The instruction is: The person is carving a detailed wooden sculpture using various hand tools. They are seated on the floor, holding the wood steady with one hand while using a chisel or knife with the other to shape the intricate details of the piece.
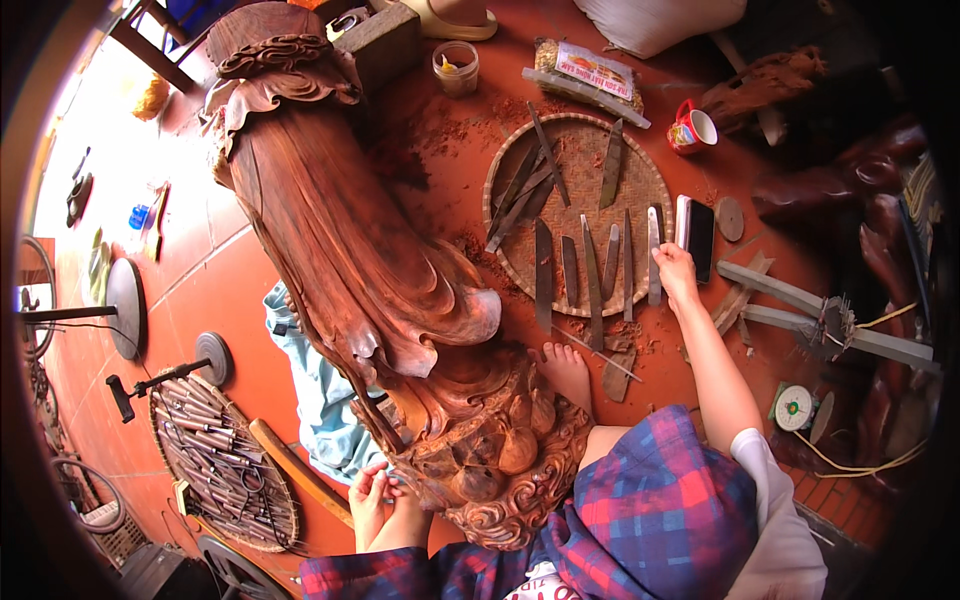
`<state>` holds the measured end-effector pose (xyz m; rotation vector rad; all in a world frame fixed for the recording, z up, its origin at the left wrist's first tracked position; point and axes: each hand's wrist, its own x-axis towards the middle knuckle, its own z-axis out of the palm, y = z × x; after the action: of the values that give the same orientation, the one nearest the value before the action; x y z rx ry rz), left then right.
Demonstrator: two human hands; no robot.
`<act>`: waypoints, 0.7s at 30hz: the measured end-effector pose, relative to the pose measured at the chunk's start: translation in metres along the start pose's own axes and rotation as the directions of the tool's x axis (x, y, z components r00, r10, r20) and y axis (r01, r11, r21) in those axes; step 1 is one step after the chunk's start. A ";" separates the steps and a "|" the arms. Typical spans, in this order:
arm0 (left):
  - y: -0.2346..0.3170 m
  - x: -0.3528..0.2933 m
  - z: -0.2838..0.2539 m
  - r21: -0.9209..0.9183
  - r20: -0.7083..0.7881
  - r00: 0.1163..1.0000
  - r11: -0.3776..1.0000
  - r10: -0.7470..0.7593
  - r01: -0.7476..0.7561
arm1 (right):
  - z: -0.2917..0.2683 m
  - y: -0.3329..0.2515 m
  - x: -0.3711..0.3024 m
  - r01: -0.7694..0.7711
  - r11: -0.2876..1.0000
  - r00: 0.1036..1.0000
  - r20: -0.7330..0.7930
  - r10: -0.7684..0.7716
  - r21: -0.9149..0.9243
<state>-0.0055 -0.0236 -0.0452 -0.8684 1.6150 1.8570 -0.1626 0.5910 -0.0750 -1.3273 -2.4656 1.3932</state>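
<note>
A large reddish-brown wood carving point(350, 230) with flowing drapery folds leans diagonally across the middle. Its base is carved with rounded lumps and curls and rests by my lap. My right hand point(677, 270) reaches to the right rim of a round woven tray point(654, 170), its fingers closed on a narrow flat metal blade point(654, 228). On that tray lie several other flat blades point(543, 265), some dark, some bright. Beside the carving's base, my left hand point(370, 503) has its fingertips pinched together; what is between them is too small to make out. Light-blue cloth point(325, 420) lies close by.
A phone point(697, 235) lies right of the tray, below a red mug point(691, 130). Beyond stand a plastic bag of nuts or seeds point(588, 75) and a clear cup point(456, 70). At left, a basket point(165, 450) holds many chisels. Wood shavings litter the tiled floor.
</note>
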 end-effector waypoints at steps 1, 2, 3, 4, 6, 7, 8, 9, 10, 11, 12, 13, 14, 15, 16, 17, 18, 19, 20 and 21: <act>0.001 0.001 0.001 0.001 0.003 1.000 1.000 -0.003 0.003 | -0.006 0.013 0.010 0.040 0.984 0.998 -0.043 -0.048 -0.171; 0.002 -0.001 0.000 0.004 -0.004 1.000 1.000 -0.007 0.007 | -0.004 0.015 0.012 0.071 0.939 0.993 -0.067 -0.099 -0.336; 0.002 -0.002 0.000 0.005 -0.006 1.000 1.000 -0.010 0.010 | -0.002 0.017 0.014 0.066 0.928 0.993 -0.063 -0.096 -0.367; 0.001 -0.001 -0.001 0.013 -0.005 1.000 1.000 -0.012 0.012 | -0.003 0.019 0.016 0.061 0.915 0.994 -0.060 -0.092 -0.399; 0.002 -0.002 -0.001 0.019 -0.016 1.000 1.000 -0.015 0.015 | 0.002 0.009 0.009 0.102 0.885 0.984 -0.087 -0.158 -0.455; 0.001 -0.003 -0.001 0.021 -0.022 1.000 1.000 -0.017 0.017 | 0.006 -0.001 0.003 0.161 0.862 0.964 -0.111 -0.242 -0.480; 0.000 -0.005 -0.002 0.028 -0.029 0.999 0.999 -0.017 0.018 | 0.010 -0.017 -0.004 0.218 0.835 0.936 -0.132 -0.325 -0.505; 0.000 -0.006 -0.003 0.027 -0.031 0.999 1.000 -0.016 0.016 | 0.015 -0.030 -0.012 0.270 0.803 0.902 -0.152 -0.404 -0.531; -0.001 -0.006 -0.004 0.024 -0.034 0.999 1.000 -0.012 0.013 | 0.021 -0.042 -0.016 0.340 0.811 0.893 -0.107 -0.437 -0.476; -0.001 -0.005 -0.004 0.021 -0.029 1.000 1.000 -0.012 0.012 | 0.025 -0.043 -0.017 0.325 0.877 0.937 -0.004 -0.349 -0.355; 0.000 -0.005 -0.002 -0.003 -0.025 1.000 1.000 -0.019 0.019 | 0.031 -0.043 -0.016 0.288 0.929 0.957 0.113 -0.268 -0.232; -0.002 -0.002 0.000 0.001 -0.017 1.000 1.000 -0.025 0.025 | 0.037 -0.045 -0.016 0.231 0.966 0.950 0.239 -0.199 -0.113; -0.004 -0.004 -0.001 0.008 -0.033 0.999 1.000 -0.028 0.028 | 0.051 -0.073 -0.036 0.244 0.950 0.925 0.341 -0.167 -0.195; -0.001 -0.005 -0.001 0.021 -0.037 0.999 0.999 -0.031 0.032 | 0.061 -0.079 -0.047 0.179 0.970 0.911 0.399 -0.101 -0.164; 0.002 -0.008 0.000 0.011 -0.047 0.998 0.999 -0.030 0.030 | 0.074 -0.083 -0.055 0.343 0.903 0.885 0.412 -0.219 -0.258; 0.004 -0.006 0.004 0.003 -0.036 0.999 0.999 -0.040 0.040 | 0.080 -0.078 -0.060 0.475 0.811 0.851 0.411 -0.325 -0.343; 0.007 -0.007 0.005 -0.012 -0.037 0.998 0.999 -0.049 0.048 | 0.088 -0.076 -0.064 0.509 0.741 0.848 0.402 -0.345 -0.438; 0.008 -0.005 0.008 -0.040 -0.033 0.998 0.997 -0.061 0.059 | 0.093 -0.074 -0.067 0.526 0.658 0.849 0.382 -0.366 -0.538; 0.008 -0.006 0.009 -0.059 -0.034 0.997 0.996 -0.068 0.066 | 0.097 -0.073 -0.067 0.485 0.644 0.873 0.378 -0.310 -0.591; 0.008 -0.004 0.013 -0.075 -0.030 0.997 0.995 -0.073 0.071 | 0.096 -0.072 -0.063 0.443 0.610 0.895 0.367 -0.254 -0.657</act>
<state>-0.0104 -0.0124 -0.0356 -0.9803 1.5217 1.8721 -0.2078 0.4642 -0.0594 -0.6093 -3.3936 0.4716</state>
